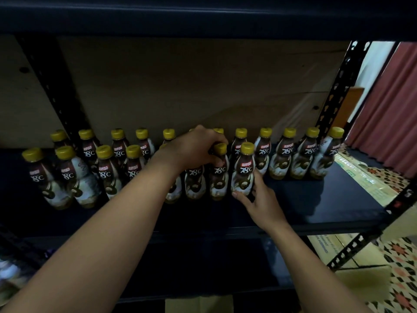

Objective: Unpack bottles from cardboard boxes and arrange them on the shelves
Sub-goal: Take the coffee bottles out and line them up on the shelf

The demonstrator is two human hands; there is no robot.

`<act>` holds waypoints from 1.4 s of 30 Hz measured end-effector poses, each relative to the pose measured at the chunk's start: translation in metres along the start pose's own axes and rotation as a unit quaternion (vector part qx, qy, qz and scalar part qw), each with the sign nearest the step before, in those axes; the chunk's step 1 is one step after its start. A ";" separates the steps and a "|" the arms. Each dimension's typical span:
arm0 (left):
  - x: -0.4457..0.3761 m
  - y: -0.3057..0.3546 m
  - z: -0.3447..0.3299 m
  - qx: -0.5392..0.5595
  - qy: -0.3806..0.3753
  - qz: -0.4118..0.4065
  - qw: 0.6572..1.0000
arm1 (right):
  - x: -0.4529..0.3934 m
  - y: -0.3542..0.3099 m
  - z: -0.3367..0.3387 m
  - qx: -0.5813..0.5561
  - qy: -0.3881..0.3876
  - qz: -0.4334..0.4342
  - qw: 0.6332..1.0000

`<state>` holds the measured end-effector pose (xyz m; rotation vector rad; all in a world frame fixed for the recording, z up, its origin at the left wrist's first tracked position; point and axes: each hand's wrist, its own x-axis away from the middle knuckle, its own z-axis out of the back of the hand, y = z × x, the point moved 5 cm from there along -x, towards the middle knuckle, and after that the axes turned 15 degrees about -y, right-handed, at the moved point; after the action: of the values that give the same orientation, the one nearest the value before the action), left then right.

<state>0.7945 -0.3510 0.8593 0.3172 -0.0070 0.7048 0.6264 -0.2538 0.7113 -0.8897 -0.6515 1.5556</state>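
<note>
On the dark shelf, at the right end of the front row of bottles, the right hand pinches the base of the end bottle, thumb on the near side and fingers curled round its right flank; that bottle stands upright, its yellow cap level with the others. Just left of the end bottle, the left hand comes down from above with its fingers curled over the neck of the neighbouring bottle, gripping it below the cap, and the wrist hides the bottles directly left of that one. Further left of the end bottle, the front row runs on to the shelf's left side, each bottle close beside the next. Behind the end bottle, a back row stretches along the brown back panel and goes on to the right, almost to the perforated black upright. Right of the end bottle and in front of the back row lies an open stretch of bare shelf reaching to the front lip. Beyond the upright hang red curtains, with patterned floor tiles below. Above everything, the underside of the next shelf closes off the headroom.
</note>
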 end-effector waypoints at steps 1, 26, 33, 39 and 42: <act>0.000 0.000 0.000 0.000 -0.001 0.003 1.000 | 0.000 0.000 0.000 0.000 -0.001 0.000 1.000; 0.062 0.013 -0.032 -0.095 0.240 -0.094 0.961 | 0.027 -0.019 0.015 0.028 0.167 0.010 0.986; 0.137 0.020 -0.139 -0.109 0.362 -0.095 0.921 | 0.090 -0.029 -0.062 0.148 0.134 0.185 0.962; 0.161 -0.034 -0.316 -0.031 0.251 -0.016 0.967 | 0.132 0.068 -0.179 0.118 -0.011 0.091 0.989; 0.169 -0.085 -0.440 0.040 0.172 0.082 0.981 | 0.159 0.151 -0.246 0.122 -0.081 0.022 0.989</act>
<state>0.9335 -0.1771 0.4354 0.2697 0.3270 0.9187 0.7396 -0.1412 0.4226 -0.6017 -0.5437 1.7187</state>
